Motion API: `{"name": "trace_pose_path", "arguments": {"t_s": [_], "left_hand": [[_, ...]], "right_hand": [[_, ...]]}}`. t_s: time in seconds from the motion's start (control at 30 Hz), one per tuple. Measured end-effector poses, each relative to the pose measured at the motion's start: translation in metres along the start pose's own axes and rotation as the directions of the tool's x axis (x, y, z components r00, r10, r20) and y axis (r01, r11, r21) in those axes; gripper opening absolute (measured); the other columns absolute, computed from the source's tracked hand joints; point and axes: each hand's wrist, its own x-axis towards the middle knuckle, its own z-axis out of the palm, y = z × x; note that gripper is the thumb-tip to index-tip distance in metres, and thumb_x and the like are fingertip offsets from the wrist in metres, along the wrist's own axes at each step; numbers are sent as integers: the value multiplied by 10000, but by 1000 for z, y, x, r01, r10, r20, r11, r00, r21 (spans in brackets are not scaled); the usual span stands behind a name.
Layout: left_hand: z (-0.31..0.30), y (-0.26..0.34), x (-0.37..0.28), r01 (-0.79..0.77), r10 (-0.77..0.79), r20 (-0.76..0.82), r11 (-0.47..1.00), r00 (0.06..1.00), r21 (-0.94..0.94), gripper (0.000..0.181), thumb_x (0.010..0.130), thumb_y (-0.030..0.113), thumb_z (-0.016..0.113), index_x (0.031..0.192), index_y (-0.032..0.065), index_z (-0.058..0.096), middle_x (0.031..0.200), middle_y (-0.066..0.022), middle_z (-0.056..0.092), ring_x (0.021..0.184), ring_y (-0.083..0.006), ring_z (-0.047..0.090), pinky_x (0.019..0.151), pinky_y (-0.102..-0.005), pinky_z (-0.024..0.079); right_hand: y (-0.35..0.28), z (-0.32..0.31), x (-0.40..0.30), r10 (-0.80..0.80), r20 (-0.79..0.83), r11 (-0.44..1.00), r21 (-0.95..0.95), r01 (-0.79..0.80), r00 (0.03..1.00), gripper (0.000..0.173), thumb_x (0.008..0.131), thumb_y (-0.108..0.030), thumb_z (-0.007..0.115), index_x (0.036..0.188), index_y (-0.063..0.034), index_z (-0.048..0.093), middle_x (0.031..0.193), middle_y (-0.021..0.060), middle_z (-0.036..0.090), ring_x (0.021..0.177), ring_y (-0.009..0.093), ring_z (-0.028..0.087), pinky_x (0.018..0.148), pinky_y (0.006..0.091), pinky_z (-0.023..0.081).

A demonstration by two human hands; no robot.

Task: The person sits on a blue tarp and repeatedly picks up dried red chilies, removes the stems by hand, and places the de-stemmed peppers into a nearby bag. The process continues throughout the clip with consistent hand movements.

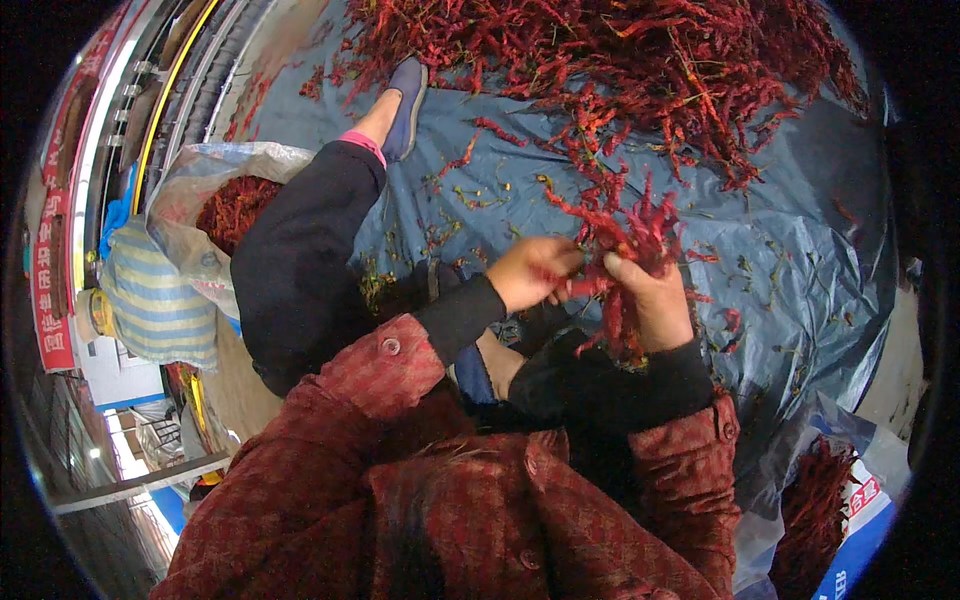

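My right hand (658, 304) grips a loose bunch of dried red chilli peppers (652, 225), its thumb lying across them. Chillies stick out above the fist and hang below it. Close on its left, my left hand (534, 271) has its fingers curled and blurred around a dried red chilli (556, 280) beside the bunch. The fingertips are too blurred to show the exact contact. Beneath both hands spreads a blue-grey tarpaulin (645, 161), strewn with stem bits (480, 199) and stray chillies (731, 321).
A large heap of dried chillies (600, 45) covers the far side. An open plastic sack of chillies (238, 210) stands left, beside a striped woven sack (161, 289). Another sack (806, 517) with chillies is at lower right. My outstretched leg (315, 225) crosses the left side.
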Motion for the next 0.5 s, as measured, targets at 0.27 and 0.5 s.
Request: {"name": "trace_pose_path", "arguments": {"t_s": [0.27, 0.5], "left_hand": [[-93, -15, 81, -61, 352, -115, 451, 929, 891, 205, 759, 182, 461, 882, 50, 560, 862, -163, 562, 824, -338, 527, 700, -415, 432], [-173, -50, 127, 311, 335, -383, 250, 861, 917, 178, 764, 148, 528, 925, 88, 481, 980, -122, 480, 859, -334, 527, 702, -437, 434]], "right_hand": [[-4, -12, 8, 29, -188, 977, 211, 11, 982, 295, 743, -21, 585, 1030, -42, 523, 933, 33, 577, 831, 146, 543, 758, 291, 426], [-6, -17, 18, 0, -263, 953, 292, 79, 965, 265, 769, -110, 557, 1011, -19, 498, 899, 99, 578, 820, 212, 570, 717, 356, 486]]}}
